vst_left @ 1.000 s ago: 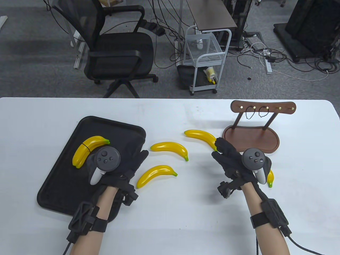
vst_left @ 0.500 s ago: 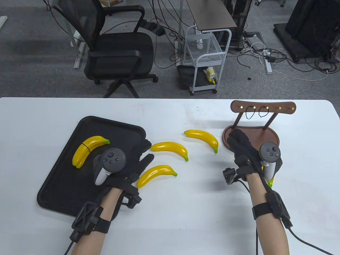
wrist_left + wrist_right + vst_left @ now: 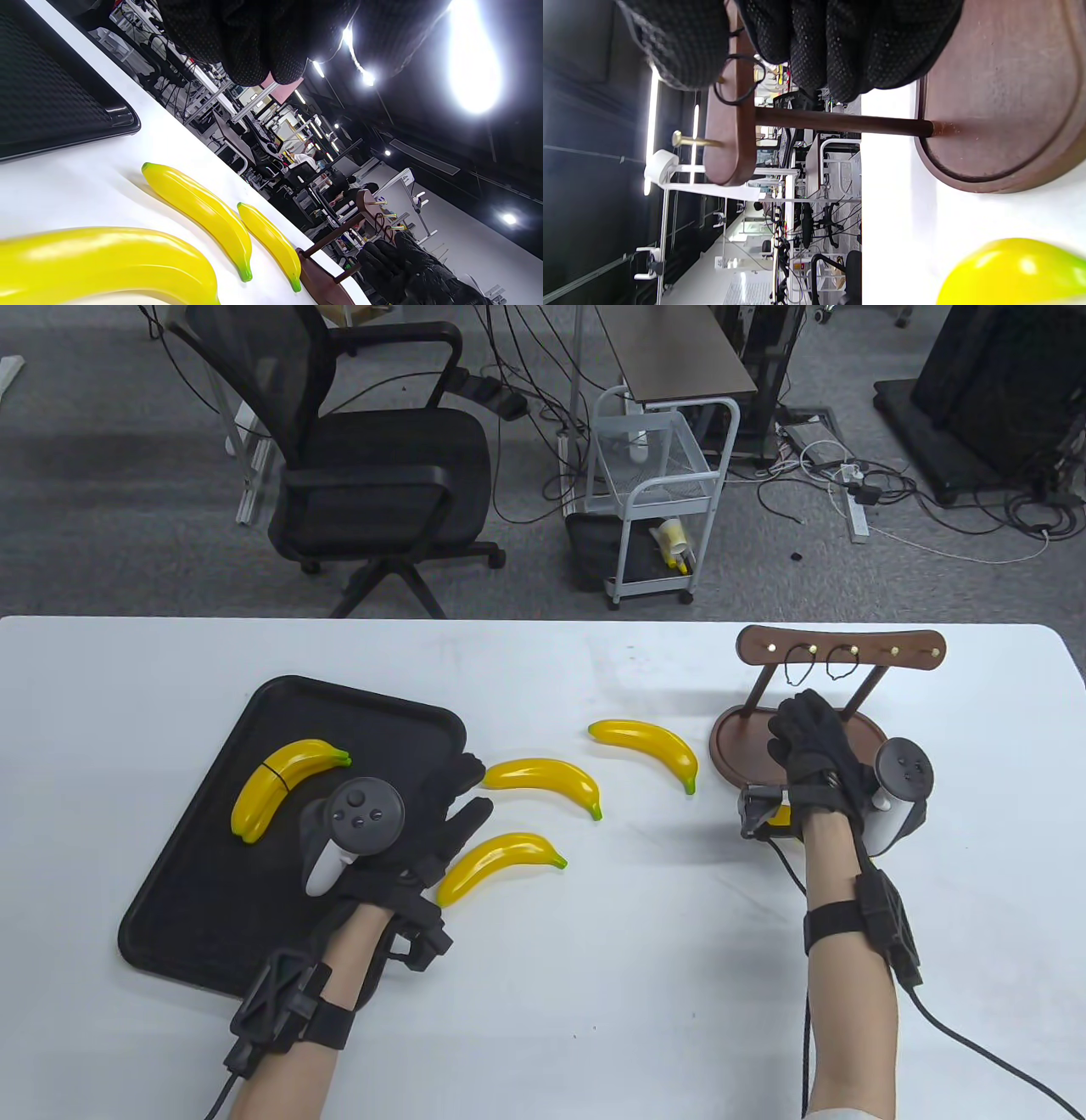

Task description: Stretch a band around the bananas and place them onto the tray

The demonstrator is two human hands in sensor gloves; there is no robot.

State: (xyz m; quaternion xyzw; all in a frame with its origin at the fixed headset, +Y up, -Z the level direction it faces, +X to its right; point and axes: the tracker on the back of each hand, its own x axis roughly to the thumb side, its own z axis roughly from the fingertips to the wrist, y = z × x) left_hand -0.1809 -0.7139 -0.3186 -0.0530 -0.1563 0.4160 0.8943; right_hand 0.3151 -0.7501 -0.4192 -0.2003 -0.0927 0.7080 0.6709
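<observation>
Right hand [image 3: 816, 748] over wooden stand [image 3: 738, 746], grip relaxed (empty), left hand [image 3: 407, 831] flat beside tray [image 3: 170, 916], grip slack.

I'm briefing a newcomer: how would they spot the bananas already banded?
Find the black tray on the table's left. On it lies the banded pair of bananas, pressed together, a thin dark band around them; the other bananas lie single on the white tabletop.

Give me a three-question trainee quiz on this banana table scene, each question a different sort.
1. True or false: the banded bananas lie on the black tray.
2. How many black bands hang on the wooden rack? A one, B two, C four.
3. Fill in: the right hand is over the rack's ____.

Key: 1 true. 2 B. 3 base.
</observation>
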